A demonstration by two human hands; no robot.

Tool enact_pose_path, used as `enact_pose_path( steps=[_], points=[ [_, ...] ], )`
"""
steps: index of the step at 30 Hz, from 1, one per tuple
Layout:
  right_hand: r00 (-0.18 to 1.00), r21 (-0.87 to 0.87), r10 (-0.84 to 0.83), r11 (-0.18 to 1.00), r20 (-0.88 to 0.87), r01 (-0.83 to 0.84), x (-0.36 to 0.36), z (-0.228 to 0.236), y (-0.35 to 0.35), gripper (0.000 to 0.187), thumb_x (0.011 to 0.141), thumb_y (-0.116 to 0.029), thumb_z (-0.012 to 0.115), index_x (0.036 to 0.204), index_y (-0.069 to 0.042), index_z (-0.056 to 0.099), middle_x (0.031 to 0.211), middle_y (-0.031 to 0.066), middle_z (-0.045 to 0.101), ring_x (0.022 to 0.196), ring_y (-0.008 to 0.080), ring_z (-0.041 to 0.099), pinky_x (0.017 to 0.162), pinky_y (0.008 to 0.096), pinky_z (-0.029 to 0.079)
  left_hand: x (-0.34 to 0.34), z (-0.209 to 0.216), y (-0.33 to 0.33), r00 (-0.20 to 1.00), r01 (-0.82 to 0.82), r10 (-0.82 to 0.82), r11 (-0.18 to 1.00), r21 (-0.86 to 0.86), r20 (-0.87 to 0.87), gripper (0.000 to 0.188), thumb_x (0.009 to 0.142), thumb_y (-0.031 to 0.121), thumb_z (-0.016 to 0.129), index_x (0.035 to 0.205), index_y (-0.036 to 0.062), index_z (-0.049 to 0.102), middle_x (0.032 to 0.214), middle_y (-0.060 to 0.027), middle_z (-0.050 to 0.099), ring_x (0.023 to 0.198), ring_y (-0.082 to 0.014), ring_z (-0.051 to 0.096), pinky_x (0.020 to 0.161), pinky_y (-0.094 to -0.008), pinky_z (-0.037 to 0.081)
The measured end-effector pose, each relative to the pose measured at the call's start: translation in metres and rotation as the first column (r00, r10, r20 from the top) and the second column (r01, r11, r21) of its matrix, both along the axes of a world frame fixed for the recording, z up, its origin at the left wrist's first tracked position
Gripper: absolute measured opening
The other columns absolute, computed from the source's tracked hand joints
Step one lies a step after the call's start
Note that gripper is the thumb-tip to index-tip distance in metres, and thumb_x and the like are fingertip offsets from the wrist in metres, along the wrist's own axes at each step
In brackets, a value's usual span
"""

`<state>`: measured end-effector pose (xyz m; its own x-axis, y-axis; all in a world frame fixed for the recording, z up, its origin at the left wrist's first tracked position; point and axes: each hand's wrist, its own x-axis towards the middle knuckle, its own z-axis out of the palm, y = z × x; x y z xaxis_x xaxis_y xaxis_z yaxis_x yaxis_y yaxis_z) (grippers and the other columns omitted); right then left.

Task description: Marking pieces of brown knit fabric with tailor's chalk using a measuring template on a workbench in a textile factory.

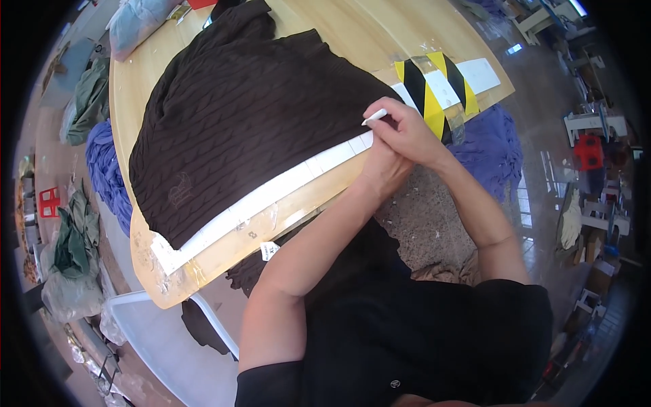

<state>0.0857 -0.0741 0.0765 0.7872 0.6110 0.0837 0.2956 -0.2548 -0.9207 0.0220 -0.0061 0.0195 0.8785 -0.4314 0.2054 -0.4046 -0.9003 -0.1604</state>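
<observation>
Upon the pale wooden table [359, 28], a dark cable-knit garment [258, 122] is spread, bordered along its near edge by a white strip [271, 195]. Beneath the right hand [410, 132], by which a white pen [378, 116] is pinched over the garment, the left hand [388, 167] is partly hidden; its grip cannot be told.

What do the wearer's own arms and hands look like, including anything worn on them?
The left hand and right hand are bare, without gloves. Both forearms are uncovered, with no watch or bracelet showing. The left sleeve and right sleeve are short and black, part of a black top with a small, round, pale mark. Part of the left hand is hidden.
</observation>
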Motion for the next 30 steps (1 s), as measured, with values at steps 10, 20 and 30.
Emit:
enact_pose_path(
  steps=[10,20,30],
  points=[
    [0.972,-0.306,0.008,0.950,0.234,0.066,-0.007,0.010,0.027,0.012,0.080,-0.013,0.064,0.082,-0.002,0.059,0.063,0.0057,0.055,0.061,0.0149,0.055,0.058,0.0268,0.043,0.008,-0.015,-0.007,0.998,-0.020,0.025,0.995,-0.098,0.053,0.045,0.084,0.026,0.044,0.125,0.0072,0.045,0.125,-0.0152,0.046,0.118,-0.0338,0.040,0.097,-0.0495,0.031],
    [0.958,-0.169,0.212,0.969,0.194,-0.181,-0.036,-0.005,0.076,0.014,0.081,-0.014,0.060,0.085,0.000,0.057,0.079,0.0145,0.060,0.066,0.0234,0.060,0.061,0.0302,0.046,0.010,-0.034,-0.006,0.955,0.071,0.027,0.946,-0.316,0.295,0.049,0.079,0.032,0.046,0.120,0.0049,0.049,0.128,-0.0244,0.044,0.113,-0.0533,0.042,0.093,-0.0638,0.032],
    [0.937,-0.116,0.349,0.931,0.004,-0.346,-0.071,-0.002,0.133,0.010,0.082,-0.007,0.060,0.090,-0.002,0.058,0.080,0.0050,0.058,0.069,0.0073,0.054,0.059,0.0228,0.043,0.012,-0.028,-0.004,0.947,0.038,0.054,0.960,-0.278,0.316,0.040,0.084,0.026,0.044,0.115,0.0045,0.055,0.124,-0.0233,0.048,0.107,-0.0515,0.047,0.090,-0.0608,0.035]
  ],
)
